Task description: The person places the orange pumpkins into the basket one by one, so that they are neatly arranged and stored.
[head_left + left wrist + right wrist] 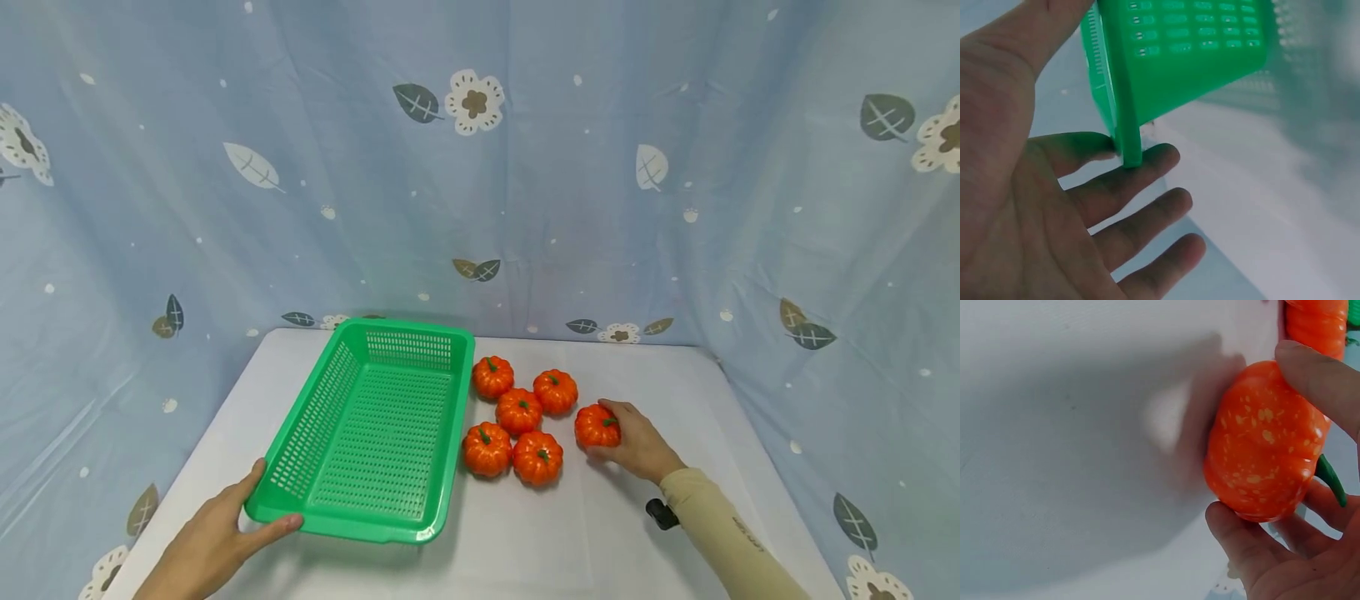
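Note:
A green plastic basket (378, 433) stands empty on the left half of the white table (570, 542). My left hand (272, 498) cradles its near left corner, thumb along the front rim and straight fingers on the side. In the left wrist view that corner (1129, 134) rests against my extended fingers (1141, 181). My right hand (603, 430) grips a small orange pumpkin (594, 423) that sits on the table right of the others. The right wrist view shows the pumpkin (1260, 444) held between my thumb (1319, 378) and curled fingers (1238, 534). Several more pumpkins (519, 411) cluster beside the basket's right wall.
A blue cloth with leaves and flowers (480, 167) hangs round the back and both sides of the table. A black wrist mount (662, 513) sits on my right sleeve. Bare tabletop lies in front of the pumpkins and to the right.

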The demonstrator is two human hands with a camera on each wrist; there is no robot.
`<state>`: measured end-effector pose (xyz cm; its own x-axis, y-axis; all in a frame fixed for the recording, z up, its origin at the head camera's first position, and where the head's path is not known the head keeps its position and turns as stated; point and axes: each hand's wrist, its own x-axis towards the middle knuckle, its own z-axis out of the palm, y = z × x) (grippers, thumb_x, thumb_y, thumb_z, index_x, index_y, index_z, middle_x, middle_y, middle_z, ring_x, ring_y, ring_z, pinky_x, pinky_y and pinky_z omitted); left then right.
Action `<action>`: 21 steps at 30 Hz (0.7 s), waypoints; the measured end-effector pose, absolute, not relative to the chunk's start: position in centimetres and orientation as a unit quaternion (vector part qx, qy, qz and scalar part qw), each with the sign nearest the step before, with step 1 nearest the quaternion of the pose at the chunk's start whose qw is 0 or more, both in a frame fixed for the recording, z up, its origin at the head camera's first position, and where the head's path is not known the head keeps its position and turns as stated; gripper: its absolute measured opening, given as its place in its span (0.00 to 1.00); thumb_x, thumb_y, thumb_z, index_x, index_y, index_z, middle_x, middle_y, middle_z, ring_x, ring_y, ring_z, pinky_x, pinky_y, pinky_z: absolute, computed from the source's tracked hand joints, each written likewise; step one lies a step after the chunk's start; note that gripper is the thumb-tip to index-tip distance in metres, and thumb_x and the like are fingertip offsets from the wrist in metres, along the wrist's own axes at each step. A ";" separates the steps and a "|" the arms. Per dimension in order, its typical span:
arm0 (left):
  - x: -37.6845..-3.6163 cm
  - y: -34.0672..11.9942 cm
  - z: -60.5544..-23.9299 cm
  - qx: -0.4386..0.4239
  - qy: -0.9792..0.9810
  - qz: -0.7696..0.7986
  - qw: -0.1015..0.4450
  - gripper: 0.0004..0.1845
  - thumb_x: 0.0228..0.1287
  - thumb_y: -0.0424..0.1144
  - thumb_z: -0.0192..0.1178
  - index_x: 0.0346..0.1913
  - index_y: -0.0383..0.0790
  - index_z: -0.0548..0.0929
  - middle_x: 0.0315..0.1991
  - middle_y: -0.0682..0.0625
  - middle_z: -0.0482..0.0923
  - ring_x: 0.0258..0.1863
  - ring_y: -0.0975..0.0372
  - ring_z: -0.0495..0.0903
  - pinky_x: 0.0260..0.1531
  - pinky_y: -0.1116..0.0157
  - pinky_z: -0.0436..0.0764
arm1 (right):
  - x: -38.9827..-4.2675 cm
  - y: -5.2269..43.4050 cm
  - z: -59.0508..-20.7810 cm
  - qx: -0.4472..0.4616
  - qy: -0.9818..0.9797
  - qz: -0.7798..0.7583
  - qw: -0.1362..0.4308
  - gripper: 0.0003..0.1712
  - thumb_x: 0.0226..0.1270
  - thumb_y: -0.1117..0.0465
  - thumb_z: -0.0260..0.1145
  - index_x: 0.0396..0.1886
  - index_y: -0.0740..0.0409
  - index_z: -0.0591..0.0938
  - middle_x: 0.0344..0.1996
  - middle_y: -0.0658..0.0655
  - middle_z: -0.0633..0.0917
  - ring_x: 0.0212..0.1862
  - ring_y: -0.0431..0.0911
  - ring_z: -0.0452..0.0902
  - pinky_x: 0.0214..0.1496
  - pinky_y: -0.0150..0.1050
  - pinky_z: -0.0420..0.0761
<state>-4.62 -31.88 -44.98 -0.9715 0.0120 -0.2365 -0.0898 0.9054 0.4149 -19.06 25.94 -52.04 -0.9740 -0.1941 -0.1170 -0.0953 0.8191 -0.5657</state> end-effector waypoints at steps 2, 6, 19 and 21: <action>-4.6 -31.8 -45.0 -0.024 0.969 0.215 0.117 0.63 0.61 0.72 0.60 0.77 0.22 0.50 0.68 0.20 0.62 0.64 0.26 0.65 0.50 0.33 0.73 | -19.2 25.9 -51.8 -0.076 0.949 -0.295 0.085 0.53 0.54 0.49 0.82 0.74 0.62 0.66 0.67 0.69 0.71 0.67 0.66 0.68 0.67 0.64 0.69; -4.8 -31.7 -44.9 -0.040 0.970 0.207 0.122 0.64 0.58 0.74 0.60 0.77 0.23 0.51 0.68 0.19 0.62 0.63 0.26 0.65 0.50 0.33 0.73 | -19.5 26.0 -51.1 -0.077 0.947 -0.303 0.072 0.52 0.55 0.50 0.81 0.74 0.63 0.66 0.67 0.70 0.71 0.67 0.66 0.68 0.67 0.64 0.68; -4.2 -31.6 -44.4 -0.027 0.986 0.155 0.055 0.63 0.49 0.80 0.60 0.74 0.30 0.66 0.54 0.27 0.79 0.47 0.36 0.80 0.35 0.41 0.79 | -18.8 21.3 -45.5 -0.176 0.920 -0.349 0.014 0.54 0.54 0.39 0.79 0.75 0.56 0.68 0.68 0.60 0.74 0.67 0.58 0.72 0.64 0.58 0.75; -4.2 -31.4 -44.3 -0.025 0.986 0.152 0.059 0.63 0.49 0.80 0.59 0.74 0.30 0.66 0.53 0.28 0.79 0.46 0.37 0.81 0.33 0.42 0.80 | -18.8 20.0 -44.8 -0.192 0.914 -0.356 0.019 0.53 0.54 0.41 0.80 0.75 0.55 0.68 0.68 0.58 0.73 0.66 0.56 0.72 0.64 0.57 0.75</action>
<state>-4.15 -31.44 -44.32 -0.9916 -0.0322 -0.1251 -0.0683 0.9526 0.2966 -18.77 19.97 -44.75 -0.9252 -0.3658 0.1015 -0.3382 0.6730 -0.6578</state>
